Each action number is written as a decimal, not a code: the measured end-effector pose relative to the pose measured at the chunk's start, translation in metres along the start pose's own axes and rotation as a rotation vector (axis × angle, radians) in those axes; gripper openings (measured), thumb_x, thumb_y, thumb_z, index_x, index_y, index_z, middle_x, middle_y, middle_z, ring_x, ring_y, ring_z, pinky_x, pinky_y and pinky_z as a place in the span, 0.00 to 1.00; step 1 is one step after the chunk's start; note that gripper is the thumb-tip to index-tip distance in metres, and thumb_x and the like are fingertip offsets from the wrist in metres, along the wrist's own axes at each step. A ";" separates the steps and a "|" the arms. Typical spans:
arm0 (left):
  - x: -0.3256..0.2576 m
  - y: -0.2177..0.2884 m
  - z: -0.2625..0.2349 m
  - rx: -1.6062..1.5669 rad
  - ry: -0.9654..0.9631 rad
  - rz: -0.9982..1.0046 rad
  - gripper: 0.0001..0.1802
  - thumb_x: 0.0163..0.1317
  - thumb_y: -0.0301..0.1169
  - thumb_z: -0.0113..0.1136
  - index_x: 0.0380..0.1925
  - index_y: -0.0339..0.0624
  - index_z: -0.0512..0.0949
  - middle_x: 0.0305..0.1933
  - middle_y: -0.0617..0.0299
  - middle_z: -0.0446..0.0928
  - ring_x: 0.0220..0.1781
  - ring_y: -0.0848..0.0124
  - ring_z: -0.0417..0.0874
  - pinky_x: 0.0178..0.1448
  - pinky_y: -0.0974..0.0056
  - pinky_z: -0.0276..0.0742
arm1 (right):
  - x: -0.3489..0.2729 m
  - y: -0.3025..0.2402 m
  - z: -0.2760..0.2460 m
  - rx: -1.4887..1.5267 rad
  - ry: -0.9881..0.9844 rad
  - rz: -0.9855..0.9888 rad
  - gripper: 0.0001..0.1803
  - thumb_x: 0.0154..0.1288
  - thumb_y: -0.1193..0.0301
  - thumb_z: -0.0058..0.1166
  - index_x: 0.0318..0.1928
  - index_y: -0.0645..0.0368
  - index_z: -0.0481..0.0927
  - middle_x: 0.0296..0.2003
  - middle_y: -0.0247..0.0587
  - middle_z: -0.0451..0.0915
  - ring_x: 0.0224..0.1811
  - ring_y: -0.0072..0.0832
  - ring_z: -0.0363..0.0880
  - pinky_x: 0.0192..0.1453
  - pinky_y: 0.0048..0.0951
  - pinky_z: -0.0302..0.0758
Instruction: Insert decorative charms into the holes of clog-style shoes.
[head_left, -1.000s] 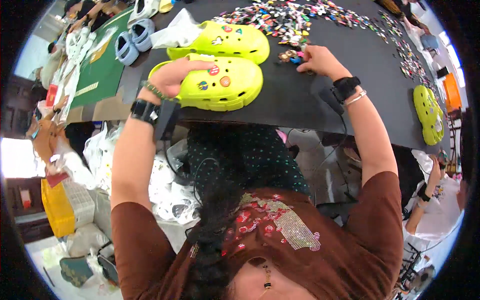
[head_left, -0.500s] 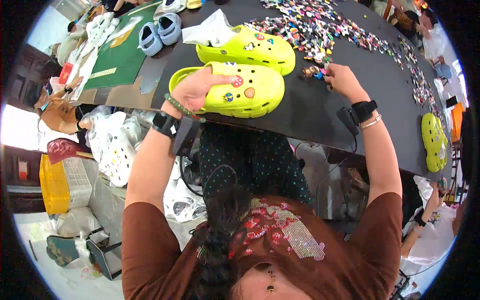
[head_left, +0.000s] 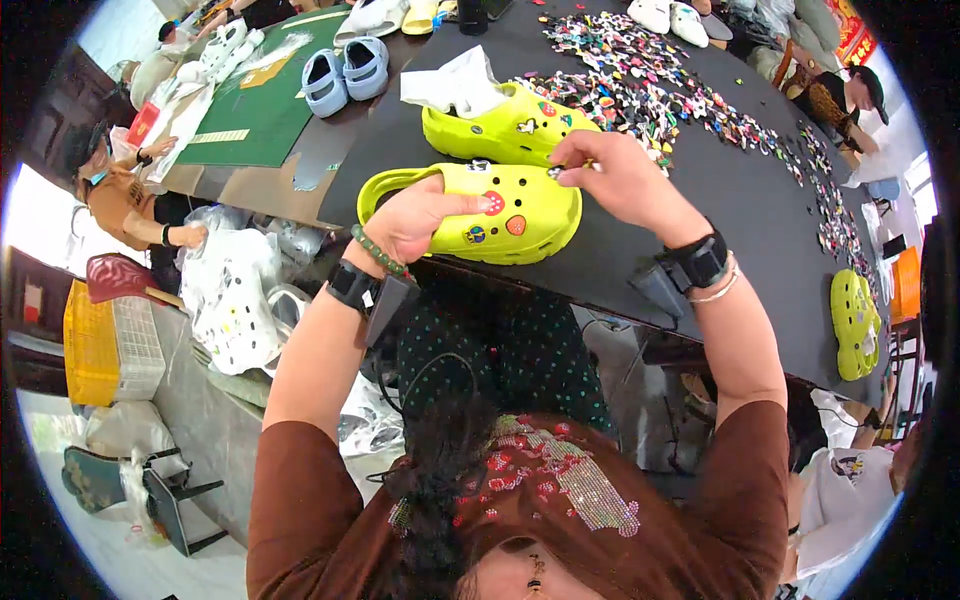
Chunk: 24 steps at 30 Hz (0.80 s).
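My left hand point(head_left: 410, 222) is closed on the heel end of a lime-green clog point(head_left: 548, 207). Its fingers reach inside the clog and its thumb lies over the top, by a round red charm point(head_left: 493, 203). An orange charm and a blue-and-yellow one sit in other holes. Over the clog's toe, my right hand point(head_left: 615, 178) pinches a small shoe charm point(head_left: 557, 173), mostly covered by the fingers. Behind lies the matching clog point(head_left: 470, 133), with charms on it and white paper point(head_left: 455, 85) stuffed in its opening.
Loose charms point(head_left: 625, 85) are heaped across the far part of the dark table point(head_left: 690, 200). Pale blue clogs point(head_left: 345, 75) stand beside a green mat point(head_left: 250, 125). More lime clogs point(head_left: 853, 325) lie at the right edge. Other people work at left and right.
My right hand has moved left from the table near the charm pile to the near clog's toe, carrying the charm. The left hand keeps its grip on the clog. The whole view has shifted.
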<state>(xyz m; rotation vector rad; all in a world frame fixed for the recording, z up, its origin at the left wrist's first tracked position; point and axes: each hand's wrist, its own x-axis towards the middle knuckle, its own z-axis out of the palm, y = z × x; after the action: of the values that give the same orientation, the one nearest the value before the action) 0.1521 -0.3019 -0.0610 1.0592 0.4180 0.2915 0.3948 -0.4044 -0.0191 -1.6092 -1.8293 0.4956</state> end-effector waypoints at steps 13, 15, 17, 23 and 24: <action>-0.010 -0.019 -0.003 0.037 0.106 0.056 0.22 0.61 0.25 0.64 0.56 0.37 0.74 0.53 0.61 0.80 0.53 0.69 0.81 0.59 0.62 0.75 | 0.020 -0.029 0.031 -0.209 -0.052 -0.043 0.07 0.55 0.73 0.62 0.34 0.64 0.83 0.28 0.48 0.83 0.33 0.39 0.83 0.40 0.33 0.77; -0.011 -0.020 -0.002 0.049 0.114 0.054 0.22 0.61 0.25 0.64 0.56 0.38 0.74 0.53 0.61 0.80 0.53 0.69 0.81 0.59 0.62 0.75 | 0.024 -0.030 0.030 -0.288 -0.082 -0.078 0.07 0.53 0.74 0.63 0.33 0.62 0.84 0.28 0.46 0.83 0.33 0.39 0.83 0.39 0.33 0.77; -0.014 -0.021 -0.001 0.020 0.087 0.069 0.22 0.61 0.25 0.63 0.56 0.38 0.74 0.53 0.61 0.80 0.54 0.70 0.81 0.59 0.62 0.75 | 0.029 -0.034 0.026 -0.302 -0.136 -0.103 0.06 0.52 0.75 0.64 0.33 0.62 0.84 0.28 0.45 0.84 0.33 0.39 0.83 0.39 0.34 0.77; -0.017 -0.023 -0.001 0.024 0.116 0.054 0.21 0.61 0.25 0.63 0.55 0.39 0.75 0.53 0.62 0.80 0.54 0.70 0.81 0.58 0.62 0.75 | 0.037 -0.030 0.024 -0.391 -0.242 -0.321 0.04 0.51 0.76 0.63 0.31 0.59 0.83 0.29 0.41 0.83 0.35 0.40 0.82 0.40 0.36 0.77; -0.018 -0.022 0.000 0.025 0.117 0.057 0.21 0.61 0.25 0.63 0.55 0.39 0.75 0.53 0.62 0.80 0.54 0.70 0.81 0.58 0.62 0.75 | 0.038 -0.029 0.024 -0.445 -0.233 -0.404 0.04 0.51 0.76 0.63 0.31 0.58 0.83 0.30 0.41 0.82 0.36 0.40 0.82 0.41 0.37 0.77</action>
<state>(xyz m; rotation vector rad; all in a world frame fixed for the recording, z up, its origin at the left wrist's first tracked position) 0.1368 -0.3196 -0.0775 1.0825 0.4979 0.4016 0.3557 -0.3694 -0.0090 -1.4300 -2.5010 0.0963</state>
